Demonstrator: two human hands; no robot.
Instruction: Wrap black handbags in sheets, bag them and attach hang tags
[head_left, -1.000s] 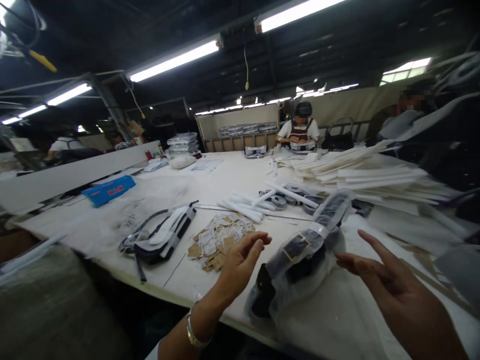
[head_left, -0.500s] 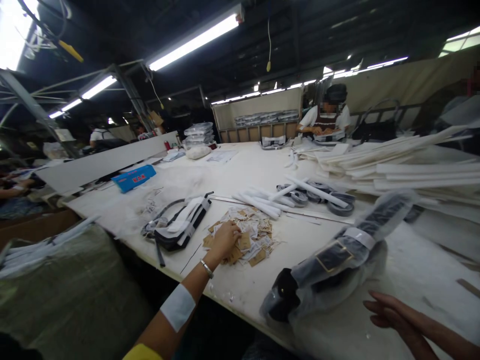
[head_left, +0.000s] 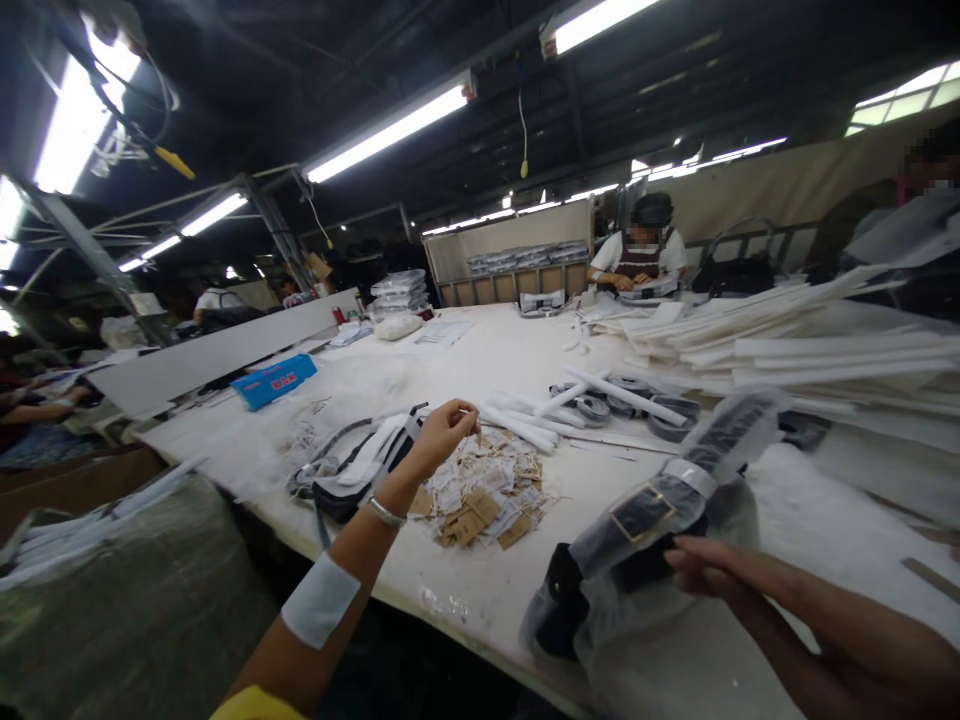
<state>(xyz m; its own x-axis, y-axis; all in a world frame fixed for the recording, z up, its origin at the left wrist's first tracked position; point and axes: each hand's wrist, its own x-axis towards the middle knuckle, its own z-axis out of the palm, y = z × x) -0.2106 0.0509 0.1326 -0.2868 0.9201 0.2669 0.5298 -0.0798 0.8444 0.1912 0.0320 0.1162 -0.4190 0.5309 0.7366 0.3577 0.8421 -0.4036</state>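
My left hand (head_left: 442, 437) is closed in a pinch above a pile of small brown and white tags with strings (head_left: 480, 500). A small tag seems to hang from its fingertips. To the right lies a dark bag in clear plastic wrap (head_left: 645, 515), with a gold rectangular buckle frame and a white band around it. My right hand (head_left: 750, 590) is at the near side of this bag, its fingertips pressed together close to the wrap. What they pinch, if anything, is hidden. Left of the tags sits a black and grey bag (head_left: 360, 470) with white padding on it.
White foam rods (head_left: 525, 425) and coiled grey straps (head_left: 622, 400) lie beyond the tags. White foam sheets (head_left: 765, 330) are heaped at the right. A blue packet (head_left: 274, 382) rests at the left. Across the table (head_left: 480, 345) a co-worker (head_left: 641, 250) handles a bag.
My left hand has risen from the tag pile with its fingertips pinched. My right hand has moved left to the wrapped bag, and its fingers have come together. The view has shifted slightly.
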